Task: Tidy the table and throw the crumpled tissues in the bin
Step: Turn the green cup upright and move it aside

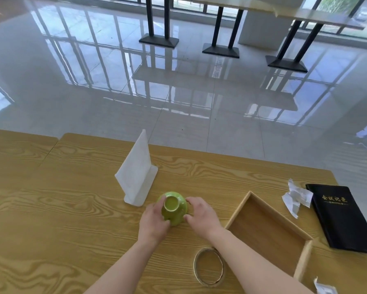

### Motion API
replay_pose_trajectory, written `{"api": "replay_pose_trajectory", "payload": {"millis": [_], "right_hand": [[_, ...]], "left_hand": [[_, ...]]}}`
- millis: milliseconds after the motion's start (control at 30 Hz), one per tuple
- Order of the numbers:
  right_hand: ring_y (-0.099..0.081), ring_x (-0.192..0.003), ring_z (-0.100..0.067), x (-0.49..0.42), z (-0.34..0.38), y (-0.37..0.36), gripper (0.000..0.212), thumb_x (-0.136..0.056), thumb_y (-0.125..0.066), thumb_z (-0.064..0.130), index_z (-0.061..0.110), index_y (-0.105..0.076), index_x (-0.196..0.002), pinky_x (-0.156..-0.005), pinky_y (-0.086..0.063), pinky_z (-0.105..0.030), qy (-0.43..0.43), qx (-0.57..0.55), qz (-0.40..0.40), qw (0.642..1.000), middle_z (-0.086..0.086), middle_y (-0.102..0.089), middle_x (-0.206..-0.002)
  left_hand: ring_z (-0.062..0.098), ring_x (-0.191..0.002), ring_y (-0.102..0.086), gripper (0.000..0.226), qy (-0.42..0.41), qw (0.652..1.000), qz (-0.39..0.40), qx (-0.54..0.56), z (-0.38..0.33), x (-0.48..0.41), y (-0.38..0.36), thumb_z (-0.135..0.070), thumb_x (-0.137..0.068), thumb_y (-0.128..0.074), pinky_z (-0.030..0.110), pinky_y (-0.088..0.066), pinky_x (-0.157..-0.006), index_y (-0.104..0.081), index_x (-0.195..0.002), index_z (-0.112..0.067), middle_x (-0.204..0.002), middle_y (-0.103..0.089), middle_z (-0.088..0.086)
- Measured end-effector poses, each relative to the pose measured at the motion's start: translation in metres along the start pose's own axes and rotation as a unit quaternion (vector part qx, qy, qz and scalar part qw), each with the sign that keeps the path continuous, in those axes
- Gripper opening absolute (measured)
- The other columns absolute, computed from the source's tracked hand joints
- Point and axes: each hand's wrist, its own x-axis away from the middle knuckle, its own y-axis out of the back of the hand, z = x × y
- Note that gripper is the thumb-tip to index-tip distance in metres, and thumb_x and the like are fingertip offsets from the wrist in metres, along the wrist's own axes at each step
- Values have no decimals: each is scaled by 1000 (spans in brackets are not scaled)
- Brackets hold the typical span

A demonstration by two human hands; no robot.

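Bowl: small green ceramic bowl point(174, 207), upside down on the wood-grain bench point(72, 209).
Left hand point(154, 221): fingers grip the bowl's 8 o'clock side.
Right hand point(201, 215): fingers grip its 3 o'clock side.
Tissues: crumpled white tissue point(296, 198) outside the shallow wooden tray point(267, 232), at its 2 o'clock; second tissue point(324, 289) at 5 o'clock.

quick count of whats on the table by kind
crumpled tissues: 2
green bowl: 1
white sign stand: 1
wooden tray: 1
metal ring: 1
black notebook: 1
total: 7
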Motion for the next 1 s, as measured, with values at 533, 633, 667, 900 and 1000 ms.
{"api": "replay_pose_trajectory", "payload": {"millis": [533, 633, 667, 900, 1000], "right_hand": [[-40, -134, -3, 5, -6, 18, 63, -78, -74, 59, 54, -48, -135, -114, -32, -35, 73, -145, 101, 982, 22, -46, -143], [-51, -125, -14, 1, 7, 9, 53, -78, -71, 59, 47, -59, -128, -110, -41, -43, 37, -220, 93, 970, 12, -52, -136], [-53, -120, -17, 0, 13, 4, 52, -76, -71, 60, 45, -62, -125, -108, -44, -44, 25, -230, 85, 969, 9, -53, -133], [-42, -127, -26, -14, 42, -21, 57, -74, -63, 75, 45, -62, -122, -104, -43, -47, -22, -96, 49, 994, -1, -53, -129], [-36, -127, -26, -20, 54, -28, 62, -74, -56, 80, 46, -57, -127, -99, -46, -48, -20, 0, 42, 999, -3, -51, -126]], "left_hand": [[19, -60, -61, 28, 209, 841, 131, 481, 20, 20, 44, 4, -87, -62, 26, -50, -54, -70, -113, -5, -88, -74, 15], [21, -63, -60, 29, 249, 802, 167, 517, 23, 27, 38, 3, -94, -47, 29, -54, -56, -70, -112, 1, -81, -66, 17], [25, -69, -62, 29, 263, 787, 178, 529, 24, 30, 37, 1, -96, -45, 32, -57, -59, -70, -111, 3, -85, -65, 19], [35, -84, -69, 36, 273, 819, 145, 483, 30, 53, 21, -7, -101, -37, 44, -58, -79, -72, -101, 3, -92, -73, 22], [25, -68, -64, 34, 274, 854, 87, 434, 22, 55, 11, -4, -98, -40, 43, -61, -69, -73, -93, 2, -82, -70, 16]]}}
